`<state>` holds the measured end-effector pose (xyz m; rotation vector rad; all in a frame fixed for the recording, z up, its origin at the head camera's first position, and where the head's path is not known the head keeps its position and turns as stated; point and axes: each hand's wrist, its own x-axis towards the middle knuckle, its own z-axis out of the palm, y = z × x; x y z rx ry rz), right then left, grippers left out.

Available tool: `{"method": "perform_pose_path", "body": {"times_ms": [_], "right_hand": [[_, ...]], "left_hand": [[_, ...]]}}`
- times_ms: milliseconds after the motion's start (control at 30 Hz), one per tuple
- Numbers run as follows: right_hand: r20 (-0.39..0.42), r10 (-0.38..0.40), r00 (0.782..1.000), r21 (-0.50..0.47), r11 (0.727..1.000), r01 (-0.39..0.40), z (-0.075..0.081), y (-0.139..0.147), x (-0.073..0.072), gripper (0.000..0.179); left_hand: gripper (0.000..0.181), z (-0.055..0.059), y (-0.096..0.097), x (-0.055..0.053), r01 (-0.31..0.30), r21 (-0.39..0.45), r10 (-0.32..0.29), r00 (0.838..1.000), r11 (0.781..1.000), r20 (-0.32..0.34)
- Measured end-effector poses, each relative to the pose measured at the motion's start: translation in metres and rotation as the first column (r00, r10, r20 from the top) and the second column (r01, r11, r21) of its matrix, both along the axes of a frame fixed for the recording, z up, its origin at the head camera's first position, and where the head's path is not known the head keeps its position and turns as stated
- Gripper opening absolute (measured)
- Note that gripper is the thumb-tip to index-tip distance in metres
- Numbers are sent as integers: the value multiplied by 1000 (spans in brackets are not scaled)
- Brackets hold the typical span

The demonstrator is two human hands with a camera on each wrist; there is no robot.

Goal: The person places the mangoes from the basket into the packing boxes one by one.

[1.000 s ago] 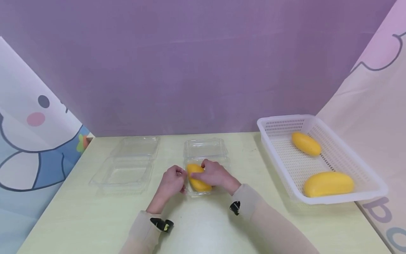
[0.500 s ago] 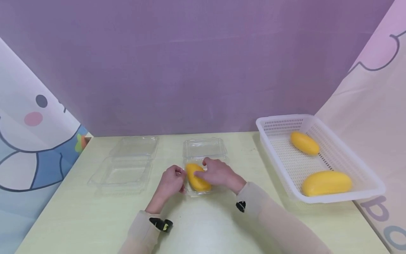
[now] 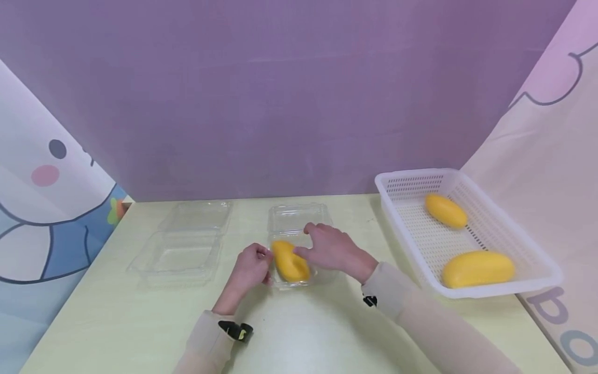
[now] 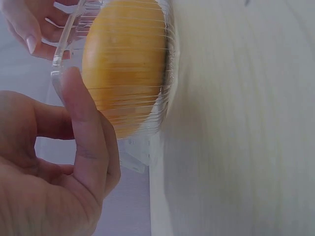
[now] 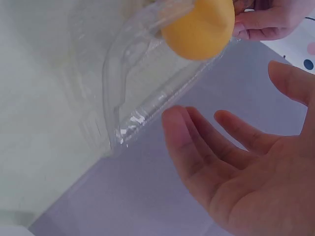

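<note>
A yellow mango lies in the base of a clear plastic clamshell box, whose lid is folded back away from me. My left hand is at the box's left side. In the left wrist view, its fingers pinch the box rim, and the mango shows through the ribbed wall. Just right of the mango, my right hand hovers over the box. The right wrist view shows this hand with fingers spread and nothing in them, apart from the mango.
Another clear clamshell box lies unfolded on the table to the left. At the right stands a white perforated basket with a smaller mango and a larger mango inside. A purple backdrop rises behind the table.
My right hand has let go of the mango and drawn back up and to the right. The mango stays in the box, and my left hand keeps its place at the rim.
</note>
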<state>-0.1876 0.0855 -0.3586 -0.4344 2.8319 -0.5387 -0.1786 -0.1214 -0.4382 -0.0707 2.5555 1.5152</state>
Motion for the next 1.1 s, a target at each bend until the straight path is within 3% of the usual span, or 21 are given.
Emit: {"method": "perform_pose_path", "body": {"times_ms": [500, 1100], "right_hand": [[-194, 67, 979, 145, 989, -39, 17, 20, 4, 67], [-232, 34, 972, 177, 984, 8, 29, 61, -5, 65]], "left_hand": [[17, 1, -1, 1, 4, 1, -4, 1000, 1000, -2], [17, -1, -1, 1, 8, 11, -8, 1000, 1000, -4]]}}
